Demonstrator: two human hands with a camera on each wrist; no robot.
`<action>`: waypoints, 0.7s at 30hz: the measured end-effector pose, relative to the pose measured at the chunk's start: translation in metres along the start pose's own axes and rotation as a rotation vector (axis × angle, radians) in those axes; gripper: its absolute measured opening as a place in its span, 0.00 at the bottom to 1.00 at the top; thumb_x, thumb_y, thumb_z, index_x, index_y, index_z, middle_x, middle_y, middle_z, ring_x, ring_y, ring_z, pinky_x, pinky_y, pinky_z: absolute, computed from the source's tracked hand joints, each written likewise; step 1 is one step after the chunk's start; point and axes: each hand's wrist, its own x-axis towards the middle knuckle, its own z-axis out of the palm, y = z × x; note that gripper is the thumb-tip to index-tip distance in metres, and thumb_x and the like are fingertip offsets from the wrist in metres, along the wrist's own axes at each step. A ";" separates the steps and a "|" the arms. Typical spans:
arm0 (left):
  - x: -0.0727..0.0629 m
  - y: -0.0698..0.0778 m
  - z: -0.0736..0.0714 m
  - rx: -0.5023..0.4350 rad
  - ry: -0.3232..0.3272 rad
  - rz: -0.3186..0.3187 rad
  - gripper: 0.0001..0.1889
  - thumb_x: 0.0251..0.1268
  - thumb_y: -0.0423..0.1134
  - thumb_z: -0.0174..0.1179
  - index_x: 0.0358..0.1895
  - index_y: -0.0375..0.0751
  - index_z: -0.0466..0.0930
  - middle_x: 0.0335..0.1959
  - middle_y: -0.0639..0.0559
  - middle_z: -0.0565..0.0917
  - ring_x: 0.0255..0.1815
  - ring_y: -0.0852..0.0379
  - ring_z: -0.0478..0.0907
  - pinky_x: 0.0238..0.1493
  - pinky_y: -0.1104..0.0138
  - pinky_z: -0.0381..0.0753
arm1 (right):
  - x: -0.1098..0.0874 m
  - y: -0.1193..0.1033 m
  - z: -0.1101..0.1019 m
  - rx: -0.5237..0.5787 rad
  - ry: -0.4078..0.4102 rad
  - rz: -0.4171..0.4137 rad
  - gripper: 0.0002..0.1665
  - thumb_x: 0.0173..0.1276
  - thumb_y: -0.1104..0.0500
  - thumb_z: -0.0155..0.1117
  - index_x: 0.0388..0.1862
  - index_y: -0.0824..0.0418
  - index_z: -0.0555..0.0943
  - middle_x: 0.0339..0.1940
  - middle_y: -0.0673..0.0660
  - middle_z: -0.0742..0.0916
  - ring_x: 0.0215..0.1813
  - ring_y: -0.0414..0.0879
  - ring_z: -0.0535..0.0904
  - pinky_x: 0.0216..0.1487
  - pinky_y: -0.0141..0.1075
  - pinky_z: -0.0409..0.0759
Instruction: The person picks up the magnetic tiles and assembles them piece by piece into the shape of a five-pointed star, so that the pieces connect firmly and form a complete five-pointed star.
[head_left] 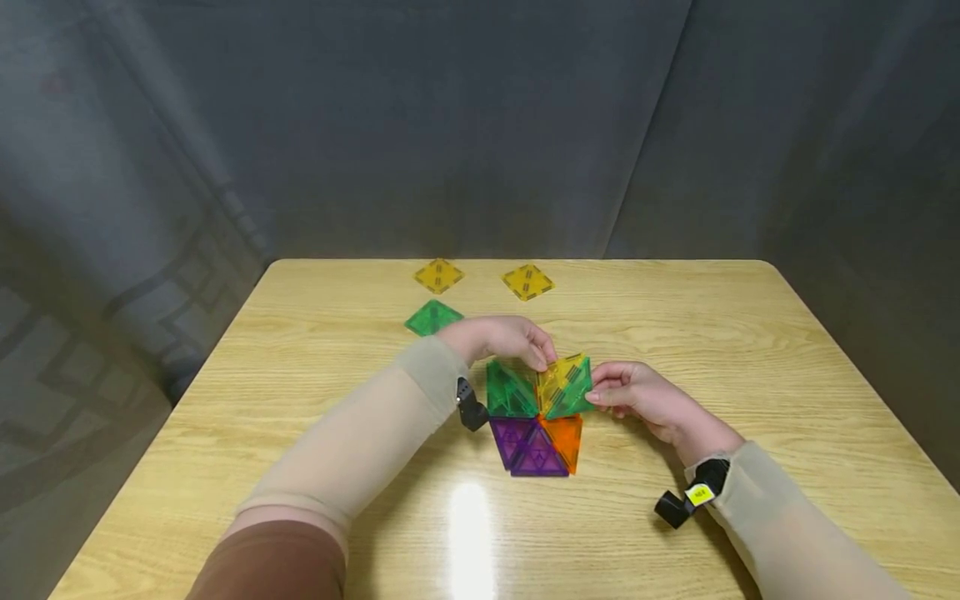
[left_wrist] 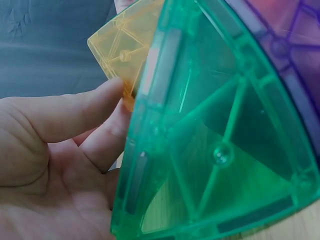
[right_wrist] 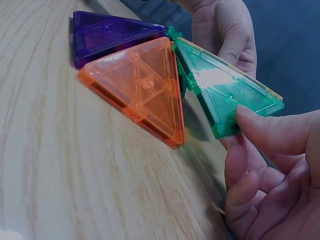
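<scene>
A cluster of translucent tiles stands on the table, joined edge to edge around a raised middle. Its front has purple triangles [head_left: 540, 454], and an orange triangle [head_left: 566, 439] leans at the right. A green triangle [left_wrist: 220, 155] forms the left side. At the back right, a yellow tile [head_left: 553, 377] is tilted up, overlapped by another green triangle [right_wrist: 230, 95]. Reaching round behind, my left hand [head_left: 510, 337] pinches the yellow tile's edge between thumb and finger. My right hand [head_left: 632, 393] pinches the outer corner of that second green triangle, thumb on top and fingers below.
Two yellow tiles [head_left: 438, 275] lie flat near the table's far edge. A green tile [head_left: 432, 317] lies behind my left wrist. Dark curtains [head_left: 480, 150] hang beyond the wooden table [head_left: 675, 308].
</scene>
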 end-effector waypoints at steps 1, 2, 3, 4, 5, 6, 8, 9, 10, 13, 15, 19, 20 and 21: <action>0.000 0.000 0.000 0.000 -0.001 -0.002 0.08 0.70 0.33 0.59 0.48 0.39 0.83 0.47 0.54 0.84 0.54 0.57 0.76 0.69 0.55 0.64 | 0.000 0.000 0.000 0.000 0.000 -0.001 0.05 0.66 0.68 0.65 0.40 0.63 0.82 0.29 0.50 0.86 0.27 0.41 0.73 0.26 0.30 0.71; 0.000 0.000 0.000 0.001 -0.001 -0.004 0.08 0.70 0.33 0.59 0.48 0.38 0.83 0.47 0.53 0.84 0.54 0.57 0.76 0.69 0.56 0.64 | 0.001 0.000 0.000 0.001 -0.001 0.000 0.05 0.66 0.67 0.65 0.41 0.63 0.82 0.29 0.50 0.86 0.27 0.41 0.73 0.26 0.30 0.71; 0.001 -0.001 0.000 0.001 -0.001 -0.005 0.08 0.70 0.33 0.60 0.49 0.38 0.83 0.47 0.53 0.84 0.54 0.57 0.76 0.68 0.57 0.65 | 0.001 0.000 0.000 0.003 -0.001 -0.001 0.05 0.66 0.68 0.65 0.41 0.63 0.82 0.29 0.50 0.86 0.27 0.41 0.73 0.26 0.30 0.71; 0.001 -0.001 0.000 0.002 -0.002 -0.006 0.08 0.70 0.33 0.60 0.49 0.38 0.83 0.47 0.53 0.84 0.54 0.57 0.76 0.68 0.57 0.66 | 0.001 0.000 0.000 0.003 -0.001 -0.002 0.05 0.66 0.68 0.65 0.41 0.63 0.83 0.30 0.50 0.86 0.28 0.41 0.74 0.26 0.29 0.71; 0.001 -0.002 0.000 0.002 -0.002 -0.008 0.09 0.70 0.33 0.60 0.49 0.38 0.83 0.47 0.53 0.84 0.54 0.57 0.76 0.68 0.58 0.66 | 0.001 0.001 0.000 0.006 -0.001 -0.002 0.05 0.66 0.68 0.66 0.41 0.64 0.83 0.30 0.50 0.86 0.28 0.41 0.74 0.26 0.29 0.71; 0.002 -0.002 0.000 0.002 -0.004 -0.010 0.09 0.70 0.33 0.60 0.49 0.38 0.82 0.47 0.53 0.84 0.54 0.57 0.77 0.67 0.58 0.66 | 0.002 0.001 -0.001 0.008 -0.002 -0.002 0.05 0.66 0.68 0.66 0.41 0.64 0.83 0.30 0.51 0.87 0.28 0.41 0.74 0.26 0.29 0.72; 0.002 -0.003 0.000 0.002 -0.004 -0.016 0.09 0.69 0.32 0.60 0.49 0.38 0.82 0.47 0.52 0.84 0.54 0.57 0.77 0.67 0.59 0.67 | 0.002 0.002 -0.001 0.014 -0.005 -0.001 0.05 0.66 0.68 0.66 0.41 0.64 0.83 0.30 0.51 0.87 0.28 0.41 0.75 0.25 0.29 0.72; 0.002 -0.003 0.000 0.005 -0.005 -0.017 0.09 0.69 0.32 0.60 0.49 0.38 0.82 0.47 0.52 0.84 0.54 0.56 0.77 0.67 0.59 0.68 | 0.003 0.003 -0.001 0.020 -0.007 0.002 0.05 0.66 0.68 0.66 0.41 0.64 0.82 0.30 0.51 0.87 0.28 0.41 0.76 0.25 0.28 0.72; 0.002 -0.003 0.000 0.009 -0.006 -0.019 0.09 0.69 0.32 0.60 0.49 0.38 0.82 0.47 0.52 0.84 0.54 0.56 0.77 0.66 0.59 0.68 | 0.003 0.003 -0.001 0.029 -0.010 0.008 0.05 0.66 0.68 0.65 0.41 0.64 0.82 0.29 0.51 0.87 0.27 0.41 0.76 0.24 0.28 0.73; 0.002 -0.003 0.000 0.045 -0.009 -0.014 0.09 0.70 0.31 0.59 0.50 0.38 0.82 0.47 0.53 0.84 0.53 0.57 0.77 0.65 0.59 0.69 | 0.004 0.004 0.000 0.056 -0.019 0.028 0.06 0.67 0.68 0.65 0.42 0.63 0.81 0.28 0.52 0.86 0.26 0.41 0.77 0.22 0.27 0.73; 0.003 -0.003 0.001 0.065 -0.014 -0.008 0.09 0.70 0.32 0.59 0.50 0.38 0.82 0.47 0.53 0.83 0.53 0.57 0.77 0.65 0.60 0.69 | 0.004 0.005 0.001 0.071 -0.023 0.042 0.06 0.67 0.68 0.65 0.42 0.63 0.81 0.26 0.53 0.86 0.25 0.41 0.78 0.20 0.27 0.74; 0.004 -0.004 0.001 0.075 -0.031 -0.007 0.10 0.70 0.32 0.58 0.51 0.38 0.82 0.47 0.53 0.83 0.52 0.58 0.76 0.63 0.60 0.70 | 0.003 0.006 0.001 0.067 -0.035 0.053 0.08 0.67 0.67 0.65 0.45 0.66 0.81 0.25 0.55 0.85 0.24 0.41 0.79 0.19 0.28 0.76; 0.004 -0.004 0.001 0.074 -0.036 -0.010 0.10 0.71 0.32 0.58 0.51 0.38 0.82 0.46 0.53 0.83 0.52 0.58 0.76 0.63 0.60 0.71 | 0.002 0.006 0.001 0.063 -0.038 0.055 0.09 0.67 0.67 0.65 0.45 0.67 0.80 0.25 0.56 0.85 0.23 0.41 0.80 0.19 0.28 0.77; 0.005 -0.004 0.001 0.076 -0.039 -0.012 0.10 0.71 0.32 0.58 0.52 0.39 0.82 0.46 0.53 0.83 0.52 0.58 0.76 0.62 0.61 0.71 | 0.002 0.006 0.002 0.057 -0.041 0.057 0.09 0.67 0.67 0.65 0.46 0.68 0.80 0.25 0.56 0.85 0.23 0.42 0.80 0.19 0.28 0.77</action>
